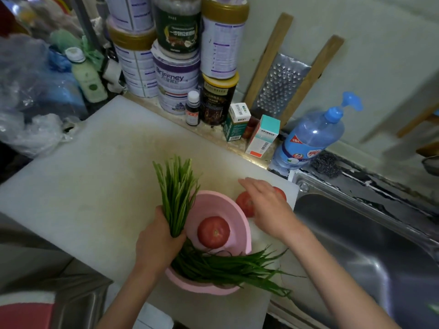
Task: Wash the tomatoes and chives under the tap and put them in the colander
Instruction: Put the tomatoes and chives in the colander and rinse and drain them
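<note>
A pink colander (215, 200) stands on the white cutting board (95, 176). One red tomato (213, 231) lies inside it, and a loose bunch of chives (232, 267) lies across its near rim. My left hand (158, 241) grips a second bunch of chives (177, 193), which points up and away over the colander's left rim. Two more tomatoes sit on the board just right of the colander: one (244, 203) is partly covered and the other (280, 193) is mostly hidden behind my right hand (268, 207), whose fingers reach over them.
A steel sink (370, 245) lies to the right of the board. Stacked tins (175, 74), small boxes, a dark bottle (192, 108), a grater (280, 86) and a blue soap dispenser (313, 134) line the back wall. Plastic bags (31, 103) crowd the left.
</note>
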Demonstrator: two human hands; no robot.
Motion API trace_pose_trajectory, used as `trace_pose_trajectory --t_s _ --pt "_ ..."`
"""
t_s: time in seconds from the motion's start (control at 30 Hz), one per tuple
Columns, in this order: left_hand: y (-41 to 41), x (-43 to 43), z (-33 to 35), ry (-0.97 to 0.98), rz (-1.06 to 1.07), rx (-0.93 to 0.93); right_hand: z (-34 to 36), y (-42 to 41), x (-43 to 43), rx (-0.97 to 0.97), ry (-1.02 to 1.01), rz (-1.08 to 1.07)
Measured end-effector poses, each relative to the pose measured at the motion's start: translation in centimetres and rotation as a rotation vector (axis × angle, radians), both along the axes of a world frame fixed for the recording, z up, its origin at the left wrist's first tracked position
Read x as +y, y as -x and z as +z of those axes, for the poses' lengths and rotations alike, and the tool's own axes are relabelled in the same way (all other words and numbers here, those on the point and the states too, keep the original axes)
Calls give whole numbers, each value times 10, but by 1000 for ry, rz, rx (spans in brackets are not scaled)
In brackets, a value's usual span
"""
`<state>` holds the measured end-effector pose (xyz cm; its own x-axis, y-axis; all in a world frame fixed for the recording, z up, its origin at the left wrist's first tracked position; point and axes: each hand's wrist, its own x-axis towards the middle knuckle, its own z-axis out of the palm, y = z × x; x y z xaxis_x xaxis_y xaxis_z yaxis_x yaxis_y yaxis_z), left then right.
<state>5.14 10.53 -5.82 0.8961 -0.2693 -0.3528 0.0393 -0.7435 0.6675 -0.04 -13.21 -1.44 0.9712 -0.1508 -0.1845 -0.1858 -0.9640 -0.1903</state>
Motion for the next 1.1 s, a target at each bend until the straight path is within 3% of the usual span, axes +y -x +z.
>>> trace_pose_trajectory --t_s 0.07,0.1,0.27,0.33,0.43,0.47,0.6,0.73,0.83,1.03,1.1 --pt "1 0 -1 23 -7 3 -15 -8 -16 316 102 38" --pt "1 0 -1 32 -11 1 -24 -10 -20 349 124 67" --pt "1 0 -1 42 6 -5 -31 -21 -17 201 145 141" --pt "2 0 0 56 6 -11 -14 -23 -16 37 109 89" --pt "2 2 -1 75 11 -30 38 -28 -5 -322 -83 -35" --pt "2 2 -1 79 13 -31 57 -28 3 -328 -189 -61" --pt "2 4 -1 90 5 -42 59 -17 53 -41 -511 -14" --pt "1 2 0 130 -17 -50 -9 1 83 36 -583 -5" --pt "0 2 1 140 -5 -45 -26 3 91 1 -537 -27" --pt "1 4 0 150 8 -59 -27 -4 87 83 -125 -54" --pt "1 5 0 144 8 -62 -30 -5 82 59 -111 -58"
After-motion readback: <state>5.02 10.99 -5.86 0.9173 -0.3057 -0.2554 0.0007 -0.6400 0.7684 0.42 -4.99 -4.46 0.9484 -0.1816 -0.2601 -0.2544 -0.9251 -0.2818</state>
